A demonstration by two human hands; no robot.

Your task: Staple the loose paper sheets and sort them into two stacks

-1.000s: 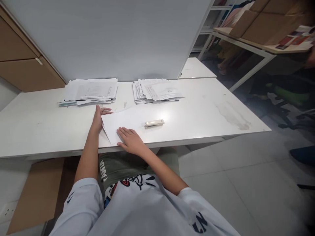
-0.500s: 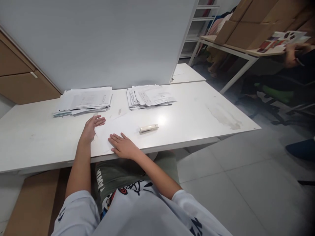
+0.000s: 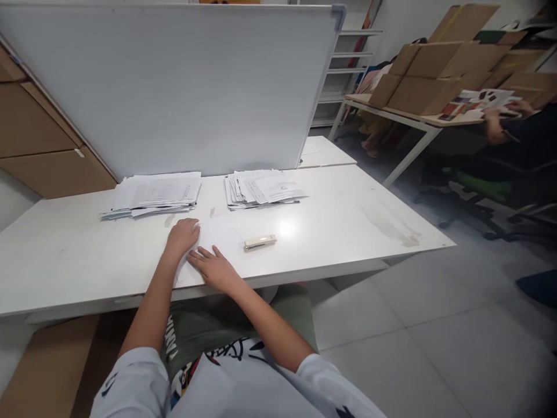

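A white sheet of paper [image 3: 221,235] lies on the white table [image 3: 348,220] near its front edge. My left hand [image 3: 181,237] rests on the sheet's left part with fingers curled over its edge. Flat on the sheet's near edge lies my right hand [image 3: 212,268], fingers spread and pointing left. A cream stapler [image 3: 260,242] sits just right of the sheet, apart from both hands. Two stacks of printed papers lie at the back: the left stack [image 3: 152,193] and the right stack [image 3: 261,188].
A white partition board [image 3: 183,87] stands behind the table. Brown cabinets [image 3: 39,139] are at the left. To the right, another table [image 3: 418,116] carries cardboard boxes [image 3: 435,75]; another person's hands [image 3: 500,119] hold a printed sheet there. Grey tiled floor lies to the right.
My left hand has moved right onto the sheet and curled at its edge, close to my right hand. The view has tilted up, so more of the board and room shows.
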